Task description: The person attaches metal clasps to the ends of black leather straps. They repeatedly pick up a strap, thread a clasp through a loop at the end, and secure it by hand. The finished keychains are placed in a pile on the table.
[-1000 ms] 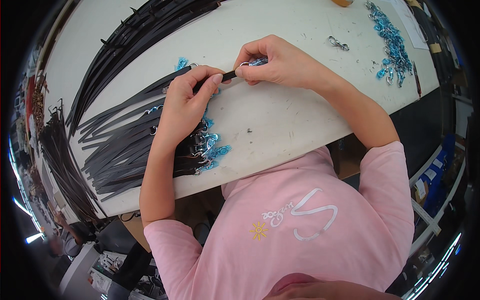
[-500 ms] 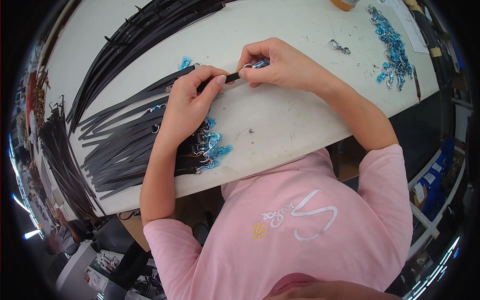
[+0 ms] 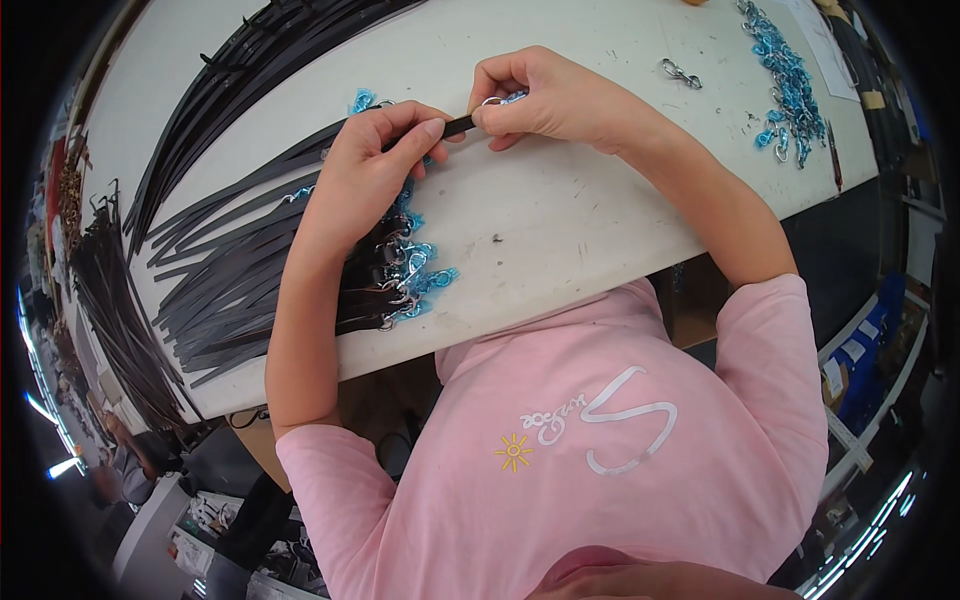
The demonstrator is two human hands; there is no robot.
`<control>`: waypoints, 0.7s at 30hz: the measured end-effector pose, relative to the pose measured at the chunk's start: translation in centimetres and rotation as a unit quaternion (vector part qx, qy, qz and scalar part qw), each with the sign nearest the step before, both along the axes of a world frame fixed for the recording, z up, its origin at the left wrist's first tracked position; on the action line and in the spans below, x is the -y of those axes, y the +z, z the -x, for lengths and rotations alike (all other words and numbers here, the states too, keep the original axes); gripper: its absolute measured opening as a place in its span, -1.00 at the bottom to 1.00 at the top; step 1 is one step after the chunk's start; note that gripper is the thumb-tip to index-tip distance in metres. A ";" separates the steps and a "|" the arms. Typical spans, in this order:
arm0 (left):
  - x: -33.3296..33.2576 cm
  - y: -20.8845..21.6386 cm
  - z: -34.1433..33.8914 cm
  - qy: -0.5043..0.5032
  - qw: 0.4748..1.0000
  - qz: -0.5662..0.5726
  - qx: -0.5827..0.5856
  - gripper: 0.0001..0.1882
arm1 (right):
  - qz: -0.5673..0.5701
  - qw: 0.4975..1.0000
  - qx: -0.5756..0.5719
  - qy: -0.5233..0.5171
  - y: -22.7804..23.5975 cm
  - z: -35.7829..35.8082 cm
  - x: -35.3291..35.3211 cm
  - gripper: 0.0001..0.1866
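Observation:
A narrow black strap (image 3: 458, 126) is stretched between my hands above the table. My left hand (image 3: 378, 165) is closed, with thumb and fingers pinching the strap. My right hand (image 3: 535, 100) pinches the strap's other end, where a metal snap hook in blue film (image 3: 513, 98) partly shows between the fingers. Below and beside my left hand lies a row of black straps (image 3: 240, 270). Blue-wrapped metal hooks (image 3: 415, 270) are at their right ends. My left forearm hides part of that row.
More long black straps (image 3: 240, 90) lie at the far left, and another bundle (image 3: 120, 310) hangs over the table's left edge. To the right are a loose metal snap hook (image 3: 681, 73), a heap of blue-wrapped hooks (image 3: 785, 80), a thin dark tool (image 3: 833, 155) and paper (image 3: 825, 50).
Both hands, still holding the strap, appear slightly higher and to the left in the picture. The table and its straps have shifted similarly, so the view has moved. The grip looks the same.

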State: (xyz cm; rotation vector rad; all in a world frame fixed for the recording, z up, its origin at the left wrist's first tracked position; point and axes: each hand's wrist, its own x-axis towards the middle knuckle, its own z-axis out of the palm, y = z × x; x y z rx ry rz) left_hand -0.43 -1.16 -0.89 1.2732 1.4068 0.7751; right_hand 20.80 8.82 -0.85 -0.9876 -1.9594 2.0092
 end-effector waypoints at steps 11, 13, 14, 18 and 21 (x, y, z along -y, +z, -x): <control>-1.0 0.3 -0.5 -0.016 0.999 0.021 -0.040 -0.67 | -0.010 1.000 0.003 -0.015 -0.6 0.1 0.2 -0.82; -1.1 0.6 0.2 -0.012 0.999 0.044 -0.013 -0.68 | -0.014 1.000 0.000 -0.021 -0.5 0.2 0.2 -0.81; -1.2 0.7 0.5 -0.011 0.998 0.056 0.001 -0.69 | -0.016 1.000 -0.001 -0.023 -0.6 0.2 0.2 -0.80; -0.7 0.8 0.5 -0.019 0.999 0.041 0.017 -0.69 | -0.024 0.999 0.006 -0.034 -0.4 0.2 0.4 -0.80; -0.7 0.5 0.4 -0.046 0.998 0.022 -0.021 -0.71 | -0.030 0.999 0.010 -0.035 -0.8 0.2 0.3 -0.81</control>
